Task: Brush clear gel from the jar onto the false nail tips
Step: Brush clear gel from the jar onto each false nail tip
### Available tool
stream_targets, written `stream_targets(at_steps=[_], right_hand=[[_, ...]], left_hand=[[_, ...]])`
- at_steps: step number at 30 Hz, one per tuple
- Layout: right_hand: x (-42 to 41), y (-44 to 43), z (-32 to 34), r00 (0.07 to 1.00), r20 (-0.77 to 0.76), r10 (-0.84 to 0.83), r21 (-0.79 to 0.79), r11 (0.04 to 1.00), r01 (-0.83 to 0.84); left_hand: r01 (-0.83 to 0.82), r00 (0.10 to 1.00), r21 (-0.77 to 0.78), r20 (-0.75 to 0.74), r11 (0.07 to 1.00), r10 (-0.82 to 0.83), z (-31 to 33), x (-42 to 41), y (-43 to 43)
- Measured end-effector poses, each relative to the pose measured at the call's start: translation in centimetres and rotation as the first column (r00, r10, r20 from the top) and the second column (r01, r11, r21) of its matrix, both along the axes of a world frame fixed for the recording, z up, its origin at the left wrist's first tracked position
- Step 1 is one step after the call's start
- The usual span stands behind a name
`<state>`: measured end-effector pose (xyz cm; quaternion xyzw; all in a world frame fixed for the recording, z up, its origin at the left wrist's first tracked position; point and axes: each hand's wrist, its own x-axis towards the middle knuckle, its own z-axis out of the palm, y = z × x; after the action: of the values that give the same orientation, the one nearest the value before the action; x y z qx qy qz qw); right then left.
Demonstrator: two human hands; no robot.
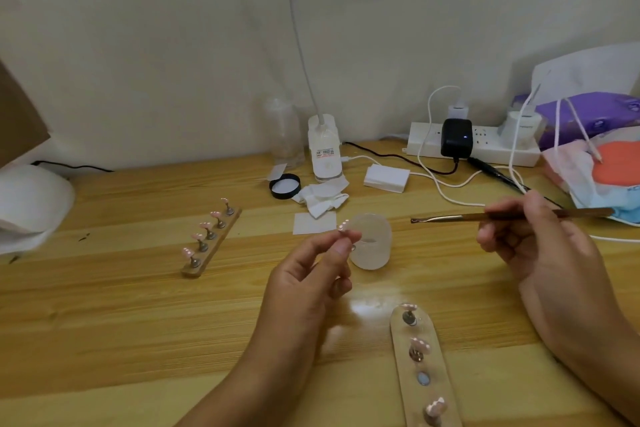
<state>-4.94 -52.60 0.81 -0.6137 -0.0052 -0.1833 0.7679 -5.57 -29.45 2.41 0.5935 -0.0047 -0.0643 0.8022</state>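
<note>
Partly, left hand [308, 270] pinching nail tip [343, 226] hides jar [375, 246].

Nail-tip stand [441, 388], near end off-frame.

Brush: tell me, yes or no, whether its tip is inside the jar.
No: the right hand holds the brush in the air, its tip beside the jar, not in it.
</note>
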Motion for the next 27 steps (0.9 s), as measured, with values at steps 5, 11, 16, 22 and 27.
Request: stream_targets(at_steps=[5, 11, 16, 22, 27], right_hand=[[-0.1, 0.6, 0.2, 0.991, 0.135, 0.001, -0.171, 0.985, 0.022], [-0.1, 0.9, -0.2, 0.975, 0.215, 0.052, -0.248, 0.969, 0.003], [-0.7, 1.2, -0.4, 0.963, 0.254, 0.09, -0.337, 0.942, 0.001], [-1.4, 2.0, 0.0, 0.968, 0.207, 0.143, -0.518, 0.855, -0.016], [-1.5, 2.2, 0.2, 0.978, 0.087, 0.19, -0.635, 0.767, -0.093]], left_hand=[[-0.011, 0.999, -0.148, -0.048, 0.989, 0.003, -0.8, 0.8, 0.0], [0.128, 0.987, -0.173, -0.07, 0.977, -0.142, -1.0, 1.2, 0.3], [0.158, 0.986, -0.12, -0.025, 0.98, -0.162, -1.2, 0.9, 0.2], [0.191, 0.979, -0.022, 0.072, 0.981, -0.189, -1.1, 0.2, -0.2], [0.203, 0.972, 0.031, 0.115, 0.979, -0.205, -1.2, 0.0, -0.4]])
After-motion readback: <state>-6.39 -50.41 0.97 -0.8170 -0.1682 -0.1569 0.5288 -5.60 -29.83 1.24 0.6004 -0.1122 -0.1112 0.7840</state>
